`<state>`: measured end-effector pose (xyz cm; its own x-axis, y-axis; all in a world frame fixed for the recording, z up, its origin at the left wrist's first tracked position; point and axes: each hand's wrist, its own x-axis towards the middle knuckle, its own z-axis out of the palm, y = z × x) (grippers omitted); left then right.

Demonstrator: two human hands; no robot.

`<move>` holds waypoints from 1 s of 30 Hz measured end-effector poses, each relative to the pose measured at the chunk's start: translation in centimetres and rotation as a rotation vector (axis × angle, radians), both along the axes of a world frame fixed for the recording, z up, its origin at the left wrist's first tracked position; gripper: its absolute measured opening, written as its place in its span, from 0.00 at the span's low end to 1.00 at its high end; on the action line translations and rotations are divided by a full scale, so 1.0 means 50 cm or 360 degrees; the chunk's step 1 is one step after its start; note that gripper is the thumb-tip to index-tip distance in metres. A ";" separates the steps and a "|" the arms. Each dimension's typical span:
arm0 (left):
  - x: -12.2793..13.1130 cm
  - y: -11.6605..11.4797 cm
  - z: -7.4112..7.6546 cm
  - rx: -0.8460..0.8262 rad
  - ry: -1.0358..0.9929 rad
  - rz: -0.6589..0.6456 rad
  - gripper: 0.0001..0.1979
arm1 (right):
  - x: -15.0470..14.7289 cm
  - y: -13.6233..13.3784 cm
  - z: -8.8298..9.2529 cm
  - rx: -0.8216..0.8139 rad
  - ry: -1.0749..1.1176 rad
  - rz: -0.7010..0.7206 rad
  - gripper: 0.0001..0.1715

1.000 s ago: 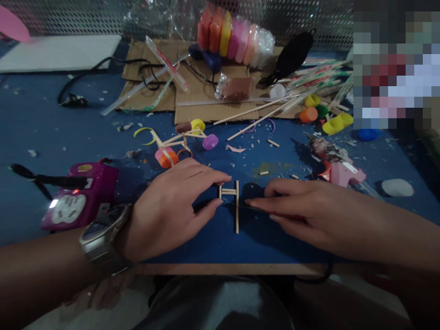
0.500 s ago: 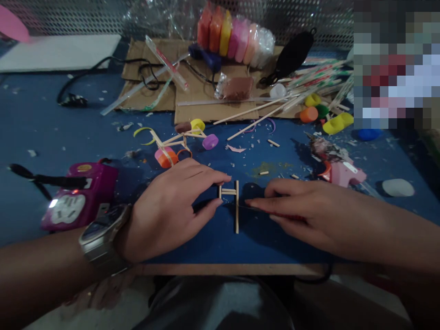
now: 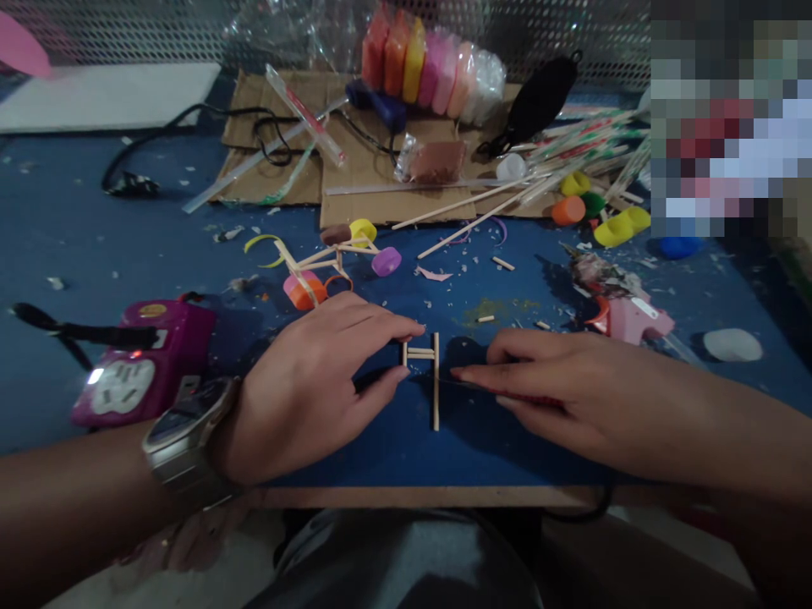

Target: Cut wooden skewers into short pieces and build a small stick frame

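Observation:
A small H-shaped frame of thin wooden sticks [image 3: 420, 353] lies flat on the blue table. My left hand [image 3: 317, 381], with a metal watch at its wrist, grips the frame's short left stick between thumb and fingertips. On the frame's right side the longer stick [image 3: 436, 397] stretches toward me. In my right hand [image 3: 551, 385] is a red-handled knife [image 3: 533, 396], mostly covered by the fingers. Its thin blade reaches left to the long stick, just below the crossbar; whether it has cut in, I cannot tell.
Beyond my left hand rests a stick model with coloured clay wheels [image 3: 339, 254]. A purple power adapter [image 3: 171, 326] is at left, a pink glue gun [image 3: 634, 317] at right. Behind lie cardboard [image 3: 361, 199], packed clay [image 3: 415, 63] and loose sticks [image 3: 473, 233]. Scraps dot the table.
The whole view has shifted very slightly to the left. Both hands, the stick frame and the knife keep the same positions relative to each other.

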<state>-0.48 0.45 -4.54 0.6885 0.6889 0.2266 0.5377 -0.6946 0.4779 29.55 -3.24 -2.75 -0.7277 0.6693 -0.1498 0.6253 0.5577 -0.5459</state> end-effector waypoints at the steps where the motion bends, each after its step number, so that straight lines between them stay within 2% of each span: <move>1: 0.000 0.000 0.000 0.0004 -0.0001 -0.0001 0.15 | 0.000 0.000 0.000 -0.0002 0.0000 -0.0003 0.30; 7: -0.001 -0.002 0.000 0.0015 0.0007 -0.0001 0.15 | 0.003 0.001 -0.001 -0.0006 0.0013 -0.0014 0.30; 16: -0.002 -0.002 0.000 0.0030 0.0008 0.0002 0.14 | 0.011 0.017 0.017 0.0011 0.0089 -0.0082 0.27; 30: -0.002 -0.002 0.003 0.0025 0.0035 0.0002 0.14 | 0.008 0.022 0.012 0.0014 0.0028 -0.0067 0.27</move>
